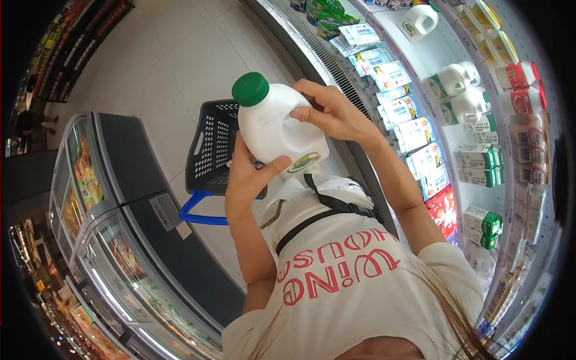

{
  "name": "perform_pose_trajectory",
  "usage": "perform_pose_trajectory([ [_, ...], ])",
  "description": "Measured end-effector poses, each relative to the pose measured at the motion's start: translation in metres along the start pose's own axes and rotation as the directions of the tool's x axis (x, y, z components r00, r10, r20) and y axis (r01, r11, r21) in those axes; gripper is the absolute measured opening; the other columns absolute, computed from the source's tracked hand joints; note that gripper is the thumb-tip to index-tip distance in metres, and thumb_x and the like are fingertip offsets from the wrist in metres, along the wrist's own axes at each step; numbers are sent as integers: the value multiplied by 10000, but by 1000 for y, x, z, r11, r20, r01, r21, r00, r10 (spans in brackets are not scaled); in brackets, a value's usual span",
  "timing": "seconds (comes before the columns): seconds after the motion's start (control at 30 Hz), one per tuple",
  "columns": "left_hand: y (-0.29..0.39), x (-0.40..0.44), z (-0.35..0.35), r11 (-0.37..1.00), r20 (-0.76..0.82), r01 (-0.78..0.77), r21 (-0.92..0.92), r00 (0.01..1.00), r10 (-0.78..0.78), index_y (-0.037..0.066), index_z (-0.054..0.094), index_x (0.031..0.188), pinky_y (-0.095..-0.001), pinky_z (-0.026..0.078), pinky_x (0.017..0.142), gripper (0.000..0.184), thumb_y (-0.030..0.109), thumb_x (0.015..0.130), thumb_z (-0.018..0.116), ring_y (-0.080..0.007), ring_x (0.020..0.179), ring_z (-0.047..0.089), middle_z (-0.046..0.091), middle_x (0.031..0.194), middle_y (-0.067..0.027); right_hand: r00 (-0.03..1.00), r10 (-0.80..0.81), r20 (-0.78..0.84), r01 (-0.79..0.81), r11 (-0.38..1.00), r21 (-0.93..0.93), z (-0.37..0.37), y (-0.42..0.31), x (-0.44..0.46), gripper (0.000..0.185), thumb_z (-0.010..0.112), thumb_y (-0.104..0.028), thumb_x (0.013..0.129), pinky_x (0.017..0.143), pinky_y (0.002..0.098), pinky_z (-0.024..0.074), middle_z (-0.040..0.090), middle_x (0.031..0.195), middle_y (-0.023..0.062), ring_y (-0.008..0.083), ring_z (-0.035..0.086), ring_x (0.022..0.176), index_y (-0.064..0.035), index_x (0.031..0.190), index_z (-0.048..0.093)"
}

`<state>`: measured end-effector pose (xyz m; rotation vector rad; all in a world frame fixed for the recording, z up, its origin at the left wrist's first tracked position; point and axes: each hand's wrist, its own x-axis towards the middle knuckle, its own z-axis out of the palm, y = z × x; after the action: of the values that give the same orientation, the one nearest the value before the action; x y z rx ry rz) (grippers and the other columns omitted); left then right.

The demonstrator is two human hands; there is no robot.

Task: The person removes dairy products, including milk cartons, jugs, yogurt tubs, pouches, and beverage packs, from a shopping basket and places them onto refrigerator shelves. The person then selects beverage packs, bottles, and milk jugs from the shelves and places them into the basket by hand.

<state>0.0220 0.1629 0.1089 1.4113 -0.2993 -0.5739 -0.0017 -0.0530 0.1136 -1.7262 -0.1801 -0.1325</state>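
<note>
A white plastic jug with a green cap is tilted in front of my body, its cap end toward the upper left. My left hand is wrapped round the jug's lower left side, thumb on the front. The fingers of my right hand grip the jug at its handle, on the right. Part of a green and yellow label shows near the jug's base. Behind the jug and my left hand is a black shopping basket with a blue handle; its contents are mostly hidden.
Chilled shelves with cartons, packs and other white jugs run along the right. Glass-sided display cases stand on the left. Pale floor tiles lie between them. At the far left, a person's legs show dimly.
</note>
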Motion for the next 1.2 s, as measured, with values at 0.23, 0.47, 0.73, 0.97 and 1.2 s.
perform_pose_trajectory([
  [0.23, -47, 64, -86, 822, -369, 92, 562, 917, 150, 39, 486, 1197, -375, 486, 875, 652, 86, 628, 800, -274, 1041, 598, 576, 1121, -152, 996, 40, 79, -30, 991, -131, 97, 120, 66, 272, 653, -220, 879, 602, 341, 427, 618, 776, 109, 204, 568, 656, -47, 1065, 554],
  [0.47, -270, 119, -201, 730, -633, 251, 636, 711, 306, -3, 521, 1135, -448, 457, 884, 595, 21, 593, 766, -392, 1028, 558, 544, 1108, -201, 993, 121, 18, -111, 955, -275, 195, 330, 84, 431, 649, -88, 793, 842, 456, 471, 541, 1133, 259, 411, 545, 1038, 18, 1175, 478],
  [0.73, -500, 160, -267, 761, -965, 628, 160, 261, -13, -10, 561, 1104, -503, 427, 908, 616, 95, 543, 792, -407, 1016, 544, 582, 1033, -224, 845, 512, -151, -517, 714, -473, 233, 428, -49, 659, 603, -197, 862, 750, 480, 499, 536, 1051, 362, 480, 579, 860, 152, 1309, 268],
  [0.97, -643, 156, -304, 663, -958, 704, 256, 277, 77, 10, 565, 1131, -474, 466, 912, 674, 159, 532, 833, -402, 1012, 577, 573, 1109, -213, 830, 544, -123, -555, 787, -271, 242, 442, -50, 565, 542, -152, 885, 579, 504, 482, 577, 805, 331, 477, 587, 659, 190, 1249, 278],
  [1.2, -703, 138, -299, 654, -959, 701, 284, 224, 176, -7, 561, 1147, -467, 459, 927, 653, 107, 552, 804, -390, 1054, 562, 569, 1115, -217, 827, 551, -112, -562, 807, -181, 239, 443, -48, 492, 556, -108, 871, 674, 496, 474, 559, 911, 337, 474, 585, 777, 130, 1220, 305],
])
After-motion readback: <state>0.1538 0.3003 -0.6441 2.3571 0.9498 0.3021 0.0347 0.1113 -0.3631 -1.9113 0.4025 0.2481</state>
